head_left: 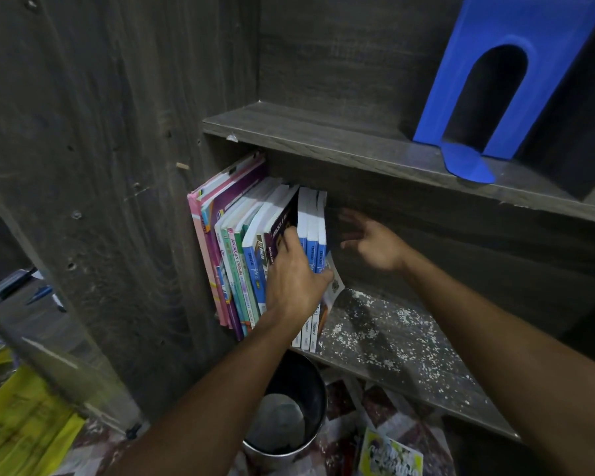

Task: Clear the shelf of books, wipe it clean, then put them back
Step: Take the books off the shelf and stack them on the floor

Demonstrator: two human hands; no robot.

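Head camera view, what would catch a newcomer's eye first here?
Probably the colourful row of books packed at the left end of the lower shelf, where the left hand grips the rightmost few while the right hand hovers open beside them. The bare part of that shelf is strewn with white specks. A bright blue bookend stands on the board above, upper right.

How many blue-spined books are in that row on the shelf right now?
4 blue-spined books: three together at the row's right end, gripped by the left hand; one further left, past the purple book. More may be hidden.
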